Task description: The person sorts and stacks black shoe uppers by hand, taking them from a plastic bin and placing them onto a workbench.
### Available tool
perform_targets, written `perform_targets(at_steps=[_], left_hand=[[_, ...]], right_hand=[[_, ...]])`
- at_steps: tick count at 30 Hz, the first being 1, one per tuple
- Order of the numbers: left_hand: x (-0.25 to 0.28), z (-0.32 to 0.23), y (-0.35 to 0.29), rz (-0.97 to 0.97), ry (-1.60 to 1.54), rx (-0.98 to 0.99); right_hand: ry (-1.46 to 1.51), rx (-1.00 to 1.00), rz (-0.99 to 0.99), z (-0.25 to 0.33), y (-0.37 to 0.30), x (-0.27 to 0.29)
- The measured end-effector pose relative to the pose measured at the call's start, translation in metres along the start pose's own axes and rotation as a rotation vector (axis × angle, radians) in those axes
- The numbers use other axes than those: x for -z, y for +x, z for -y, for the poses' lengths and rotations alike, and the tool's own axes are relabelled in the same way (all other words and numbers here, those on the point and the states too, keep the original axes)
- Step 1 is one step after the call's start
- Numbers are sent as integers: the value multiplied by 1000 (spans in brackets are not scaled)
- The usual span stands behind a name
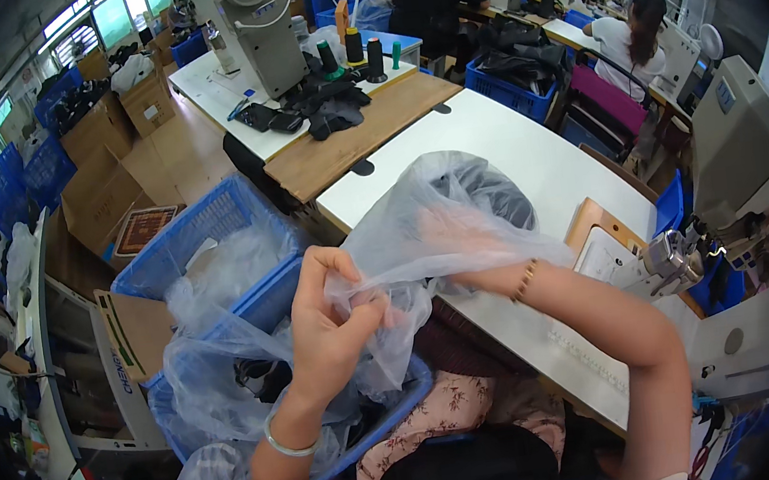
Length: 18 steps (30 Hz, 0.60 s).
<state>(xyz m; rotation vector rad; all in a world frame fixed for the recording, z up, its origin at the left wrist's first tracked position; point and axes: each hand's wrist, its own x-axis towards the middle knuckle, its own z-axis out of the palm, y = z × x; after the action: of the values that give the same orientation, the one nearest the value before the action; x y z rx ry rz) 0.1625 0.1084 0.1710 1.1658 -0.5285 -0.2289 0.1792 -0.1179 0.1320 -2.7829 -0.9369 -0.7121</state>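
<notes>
A clear, crinkled plastic bag (390,227) lies over the near part of the white worktable (540,146), its loose mouth hanging off the edge toward me. Inside its far end shows a dark, rounded bundle (505,200), of a kind I cannot make out through the film. My left hand (332,317) is closed, pinching the edge of the bag between thumb and fingers. My right hand (462,239) reaches inside the bag, close to the dark bundle. Plastic and motion blur veil its fingers, so whether they grip anything does not show.
Blue crates (203,225) with more clear plastic bags stand at my left, below table height. A sewing machine (681,258) is at the right. Beyond a wooden board (363,136) are thread spools (375,61), dark cloth (335,113) and another machine (258,41). Two people work farther back.
</notes>
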Motion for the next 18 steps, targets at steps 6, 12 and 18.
perform_targets(at_steps=[6, 12, 18], left_hand=[[15, -6, 8, -9, -37, 4], [2, -18, 17, 63, -27, -36], [-1, -17, 23, 112, 26, -27]], right_hand=[[243, -396, 217, -23, 35, 21], [124, -241, -129, -36, 11, 81], [729, -786, -22, -23, 5, 108]])
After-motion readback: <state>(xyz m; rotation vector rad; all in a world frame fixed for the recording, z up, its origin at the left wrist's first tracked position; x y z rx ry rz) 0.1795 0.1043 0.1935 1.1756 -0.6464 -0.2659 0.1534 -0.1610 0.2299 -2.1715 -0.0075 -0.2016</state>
